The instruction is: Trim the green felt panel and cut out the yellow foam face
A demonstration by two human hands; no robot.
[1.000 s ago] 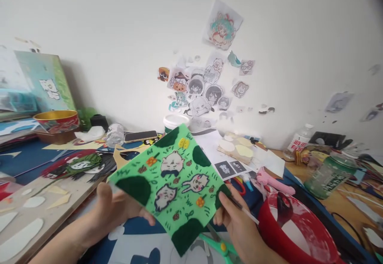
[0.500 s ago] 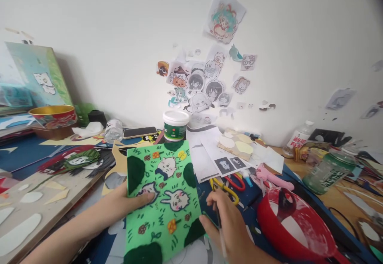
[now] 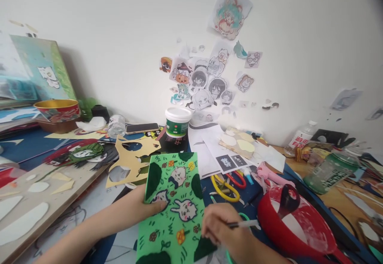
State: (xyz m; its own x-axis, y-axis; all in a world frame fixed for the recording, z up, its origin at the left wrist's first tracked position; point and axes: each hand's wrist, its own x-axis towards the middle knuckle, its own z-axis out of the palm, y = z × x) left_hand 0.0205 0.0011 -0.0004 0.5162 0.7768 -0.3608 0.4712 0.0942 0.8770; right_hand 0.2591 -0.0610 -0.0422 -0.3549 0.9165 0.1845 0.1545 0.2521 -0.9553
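A green picture board (image 3: pixel 173 226), decorated with white cartoon animals, small flowers and dark green patches, is tilted up above the desk. My left hand (image 3: pixel 151 204) grips its left side, with the thumb flat across the front. Close to the board's right edge is my right hand (image 3: pixel 223 226), its fingers curled around a slim pen-like tool (image 3: pixel 248 224) with a dark part and a clear shaft. The tool's front end is hidden by the fingers, and whether the hand touches the board I cannot tell.
Yellow-handled scissors (image 3: pixel 226 190) and a red pan (image 3: pixel 299 224) lie right of the board. Behind it stands a white-lidded tub (image 3: pixel 177 122). Cut-out cardboard (image 3: pixel 131 158) and a board with white pieces (image 3: pixel 56 192) are left. A green bottle (image 3: pixel 332 174) lies far right.
The green board has moved right and lower in view, with my left hand still on it. My right hand has turned, and the tool's clear shaft now points right instead of down.
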